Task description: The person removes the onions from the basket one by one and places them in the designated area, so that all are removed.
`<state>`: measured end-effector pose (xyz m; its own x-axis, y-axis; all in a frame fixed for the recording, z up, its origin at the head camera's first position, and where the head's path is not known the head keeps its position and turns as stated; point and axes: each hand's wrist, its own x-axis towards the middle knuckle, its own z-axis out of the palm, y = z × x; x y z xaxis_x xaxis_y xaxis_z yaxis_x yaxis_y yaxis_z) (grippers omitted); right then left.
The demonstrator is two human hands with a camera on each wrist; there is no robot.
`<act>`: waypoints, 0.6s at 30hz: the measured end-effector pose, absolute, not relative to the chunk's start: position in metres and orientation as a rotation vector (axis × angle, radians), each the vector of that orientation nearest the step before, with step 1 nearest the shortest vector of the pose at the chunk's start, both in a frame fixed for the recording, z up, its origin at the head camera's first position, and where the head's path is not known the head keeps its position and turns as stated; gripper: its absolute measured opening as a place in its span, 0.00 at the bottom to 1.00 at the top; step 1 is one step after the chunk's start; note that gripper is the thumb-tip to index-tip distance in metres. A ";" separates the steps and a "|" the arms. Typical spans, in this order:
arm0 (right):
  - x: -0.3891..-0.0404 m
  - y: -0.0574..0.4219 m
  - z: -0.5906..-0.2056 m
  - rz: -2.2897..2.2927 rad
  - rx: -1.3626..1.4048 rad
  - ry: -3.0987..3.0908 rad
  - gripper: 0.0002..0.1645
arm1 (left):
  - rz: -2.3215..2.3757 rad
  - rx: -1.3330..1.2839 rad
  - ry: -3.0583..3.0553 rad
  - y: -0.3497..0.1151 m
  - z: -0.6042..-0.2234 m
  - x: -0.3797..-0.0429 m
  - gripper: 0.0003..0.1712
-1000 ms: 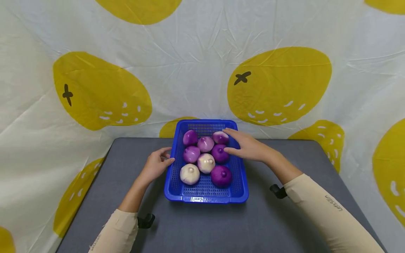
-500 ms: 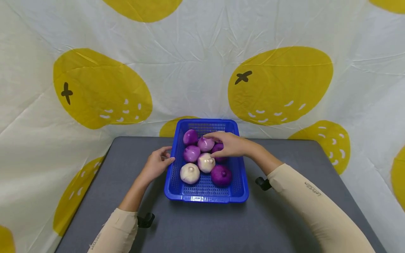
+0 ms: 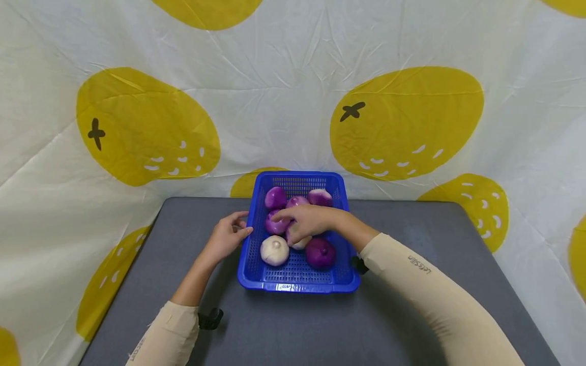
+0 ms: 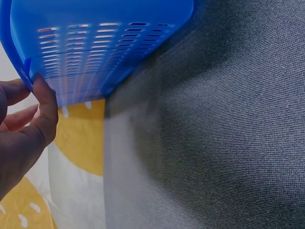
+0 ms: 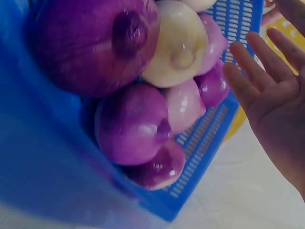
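Observation:
A blue plastic basket (image 3: 297,287) holds several round, shiny onions, some deep purple, some pale. My left hand (image 3: 225,238) is at its left side; in the left wrist view, thumb and fingers pinch the basket's rim (image 4: 26,71). Over the middle of the onions reaches my right hand (image 3: 311,219), hiding part of a white onion (image 3: 302,243) and the purple one behind it. The right wrist view shows this right hand (image 5: 276,90) with its fingers extended and nothing in its palm. Nearest the front lie a white onion (image 3: 274,251) and a dark purple onion (image 3: 320,254).
The basket stands on a grey cloth-covered table (image 3: 293,330), near its far edge. Behind hangs a white sheet (image 3: 284,101) printed with yellow fruit shapes. Beige sleeves (image 3: 421,284) cover both forearms, and a black wrist camera (image 3: 211,319) sits on the left one.
My right hand has moved from the basket's right side leftward and nearer, across the onions to the middle. The left hand, basket and onions keep their places.

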<state>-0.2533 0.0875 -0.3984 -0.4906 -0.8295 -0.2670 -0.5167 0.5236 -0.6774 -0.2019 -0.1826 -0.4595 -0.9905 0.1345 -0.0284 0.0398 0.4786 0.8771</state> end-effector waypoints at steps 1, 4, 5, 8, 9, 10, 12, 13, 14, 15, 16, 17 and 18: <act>-0.253 0.084 -0.400 -0.688 -1.083 2.177 0.46 | 1.552 0.160 2.621 -0.183 -0.459 -0.202 0.28; -0.252 0.076 -0.402 -0.625 -1.093 2.174 0.46 | 1.557 0.163 2.618 -0.183 -0.458 -0.203 0.28; -0.252 0.074 -0.403 -0.614 -1.098 2.175 0.45 | 1.557 0.160 2.615 -0.182 -0.457 -0.203 0.28; -0.253 0.067 -0.406 -0.578 -1.123 2.184 0.43 | 1.558 0.138 2.609 -0.181 -0.457 -0.203 0.28; -0.253 0.066 -0.408 -0.573 -1.127 2.187 0.43 | 1.557 0.132 2.609 -0.181 -0.457 -0.203 0.28; -0.253 0.064 -0.410 -0.571 -1.124 2.188 0.43 | 1.552 0.135 2.612 -0.180 -0.457 -0.204 0.28; -0.252 0.061 -0.414 -0.572 -1.117 2.183 0.42 | 1.546 0.144 2.616 -0.180 -0.457 -0.203 0.28; -0.251 0.060 -0.416 -0.572 -1.112 2.182 0.43 | 1.544 0.151 2.619 -0.180 -0.457 -0.203 0.28; -0.250 0.058 -0.418 -0.570 -1.109 2.185 0.43 | 1.542 0.154 2.623 -0.180 -0.458 -0.203 0.28; -0.249 0.057 -0.420 -0.561 -1.107 2.190 0.43 | 1.541 0.155 2.624 -0.180 -0.458 -0.202 0.27; -0.248 0.055 -0.422 -0.541 -1.111 2.200 0.44 | 1.543 0.155 2.625 -0.180 -0.458 -0.202 0.27; -0.246 0.053 -0.424 -0.520 -1.118 2.212 0.44 | 1.547 0.153 2.625 -0.181 -0.458 -0.201 0.27; -0.244 0.051 -0.426 -0.494 -1.125 2.231 0.44 | 1.547 0.153 2.628 -0.181 -0.459 -0.201 0.27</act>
<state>-0.2445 0.0511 -0.4256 -0.4715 -0.8160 -0.3343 -0.5983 0.5745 -0.5585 -0.2010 -0.1813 -0.4588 -0.9911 0.1307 -0.0247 0.0418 0.4825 0.8749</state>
